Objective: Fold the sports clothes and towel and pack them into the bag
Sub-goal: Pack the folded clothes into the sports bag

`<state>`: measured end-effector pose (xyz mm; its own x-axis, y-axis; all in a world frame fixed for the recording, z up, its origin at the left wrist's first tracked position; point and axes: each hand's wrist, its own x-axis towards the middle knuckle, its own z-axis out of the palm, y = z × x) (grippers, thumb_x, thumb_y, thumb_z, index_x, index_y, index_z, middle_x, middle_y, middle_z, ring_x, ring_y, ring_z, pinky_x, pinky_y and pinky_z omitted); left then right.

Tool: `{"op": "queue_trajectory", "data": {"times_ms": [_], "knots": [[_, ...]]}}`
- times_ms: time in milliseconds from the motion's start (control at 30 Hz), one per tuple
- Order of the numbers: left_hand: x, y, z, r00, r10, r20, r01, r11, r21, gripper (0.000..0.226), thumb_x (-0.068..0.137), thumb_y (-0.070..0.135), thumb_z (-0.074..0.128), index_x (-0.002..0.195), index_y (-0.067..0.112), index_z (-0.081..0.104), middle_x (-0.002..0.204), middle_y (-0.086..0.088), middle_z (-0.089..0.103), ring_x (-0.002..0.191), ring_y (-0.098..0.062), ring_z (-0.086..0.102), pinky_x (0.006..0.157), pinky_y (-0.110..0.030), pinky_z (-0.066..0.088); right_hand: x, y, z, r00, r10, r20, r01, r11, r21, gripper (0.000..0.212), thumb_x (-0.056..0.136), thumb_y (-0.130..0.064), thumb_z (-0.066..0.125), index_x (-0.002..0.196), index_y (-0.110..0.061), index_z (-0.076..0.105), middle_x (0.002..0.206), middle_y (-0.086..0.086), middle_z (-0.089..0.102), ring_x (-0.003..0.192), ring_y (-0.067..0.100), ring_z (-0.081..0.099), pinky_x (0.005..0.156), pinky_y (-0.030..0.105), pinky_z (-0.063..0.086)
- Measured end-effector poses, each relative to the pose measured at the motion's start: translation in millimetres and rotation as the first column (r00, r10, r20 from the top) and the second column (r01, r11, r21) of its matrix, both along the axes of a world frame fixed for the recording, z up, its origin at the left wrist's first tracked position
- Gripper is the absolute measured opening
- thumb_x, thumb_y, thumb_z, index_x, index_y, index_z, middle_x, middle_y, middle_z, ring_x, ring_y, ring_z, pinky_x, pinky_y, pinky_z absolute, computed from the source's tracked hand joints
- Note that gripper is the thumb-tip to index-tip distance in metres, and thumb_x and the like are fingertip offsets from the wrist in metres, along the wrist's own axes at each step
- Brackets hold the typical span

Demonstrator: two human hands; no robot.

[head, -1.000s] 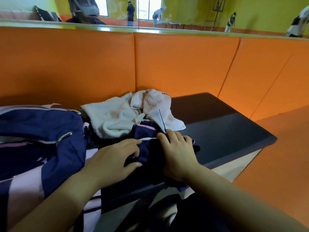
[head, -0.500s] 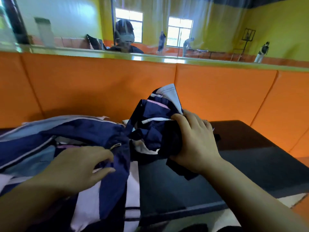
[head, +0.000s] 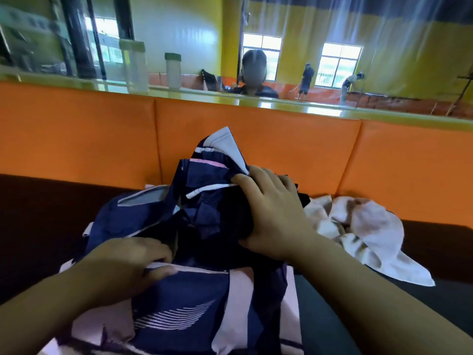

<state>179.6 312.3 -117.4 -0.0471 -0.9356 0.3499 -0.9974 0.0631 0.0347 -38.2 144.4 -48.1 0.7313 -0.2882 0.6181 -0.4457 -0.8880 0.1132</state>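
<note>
I saw the right hand (head: 275,216) wrapped tight around a bunch of sports clothes (head: 207,193), with the fingers curled over the top and the thumb tucked under the near side. The clothes were dark blue with white and pink stripes, and one white corner stuck up at the far end. The bunch sat right at the open mouth of the bag (head: 184,311), in the middle of my view. Its low part was down in the dark gap, and I could not tell how far in it went. The bag was dark blue and light pink and lay on the near part of the dark table (head: 46,216). The left hand (head: 125,265) held the near edge of the bag's mouth. Its fingers were hooked inside the rim and its thumb was on the pink cloth outside, so it pinched the bag. The towel (head: 366,226) lay on the table to the right of the bag, white, crumpled and not folded. Its left part was just beside the right hand. On the far side of the table stood a wall of orange pads (head: 76,139). Above the pads I saw a mirror (head: 179,34) that showed a room with yellow walls and bright windows (head: 340,64).
</note>
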Motion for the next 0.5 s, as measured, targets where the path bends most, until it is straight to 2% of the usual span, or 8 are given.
{"op": "queue_trajectory", "data": {"times_ms": [100,167,233,333,400,467,500], "knots": [[15.4,4.6,8.4,0.994,-0.019,0.108,0.024,0.999,-0.046,0.046,0.09,0.066,0.029,0.075,0.035,0.059,0.07,0.019,0.059,0.062,0.001,0.055,0.047,-0.019,0.043,28.7,3.4,-7.0,0.997,0.072,-0.035,-0.071,0.997,0.013,0.092,0.045,-0.047,0.072,0.126,-0.018,0.04,0.129,0.012,0.051,0.116,0.035,0.05,0.09,0.052,0.04],[28.1,7.7,13.7,0.994,-0.027,0.106,0.033,0.998,-0.057,0.041,0.091,0.062,0.034,0.072,0.035,0.059,0.066,0.019,0.057,0.059,0.002,0.053,0.047,-0.017,0.038,43.3,3.1,-13.9,0.989,0.107,-0.105,-0.107,0.994,0.004,0.091,0.048,-0.046,0.075,0.128,-0.018,0.04,0.13,0.012,0.05,0.117,0.035,0.049,0.092,0.054,0.04],[38.1,10.1,22.3,1.0,-0.015,-0.006,0.015,0.999,-0.034,0.036,0.088,0.059,0.041,0.069,0.034,0.06,0.065,0.019,0.058,0.061,0.003,0.054,0.05,-0.021,0.043,52.6,0.2,-22.3,0.971,0.136,-0.195,-0.142,0.99,-0.015,0.089,0.052,-0.048,0.076,0.128,-0.019,0.039,0.129,0.012,0.05,0.116,0.034,0.048,0.092,0.055,0.04],[52.7,6.2,33.2,0.976,0.119,-0.181,-0.127,0.991,-0.033,0.034,0.079,0.059,0.041,0.064,0.033,0.057,0.069,0.017,0.059,0.063,-0.003,0.055,0.053,-0.031,0.045,56.8,-5.3,-34.2,0.927,0.152,-0.343,-0.172,0.985,-0.028,0.092,0.05,-0.049,0.079,0.127,-0.019,0.04,0.125,0.011,0.052,0.114,0.034,0.05,0.092,0.058,0.042],[60.1,-2.7,36.0,0.971,0.175,-0.165,-0.176,0.984,0.008,0.025,0.08,0.056,0.042,0.071,0.036,0.054,0.073,0.015,0.058,0.068,-0.005,0.054,0.056,-0.03,0.043,59.4,-7.0,-39.7,0.888,0.157,-0.433,-0.184,0.983,-0.021,0.093,0.051,-0.051,0.079,0.129,-0.019,0.039,0.126,0.012,0.051,0.113,0.034,0.051,0.093,0.057,0.042],[64.8,-17.5,34.9,0.967,0.246,-0.065,-0.237,0.964,0.118,0.004,0.086,0.044,0.049,0.089,0.042,0.049,0.09,0.018,0.057,0.081,-0.001,0.053,0.068,-0.028,0.046,60.8,-7.8,-42.6,0.86,0.161,-0.483,-0.19,0.982,-0.011,0.092,0.055,-0.053,0.077,0.13,-0.019,0.038,0.129,0.012,0.049,0.116,0.035,0.049,0.094,0.056,0.04],[65.6,-26.2,32.8,0.963,0.27,0.002,-0.265,0.946,0.189,0.015,0.088,0.04,0.053,0.101,0.043,0.047,0.104,0.019,0.054,0.094,-0.001,0.051,0.075,-0.027,0.046,60.9,-8.2,-42.9,0.857,0.16,-0.489,-0.192,0.981,-0.016,0.091,0.056,-0.055,0.076,0.13,-0.019,0.038,0.129,0.011,0.049,0.115,0.034,0.049,0.093,0.055,0.04]]}}
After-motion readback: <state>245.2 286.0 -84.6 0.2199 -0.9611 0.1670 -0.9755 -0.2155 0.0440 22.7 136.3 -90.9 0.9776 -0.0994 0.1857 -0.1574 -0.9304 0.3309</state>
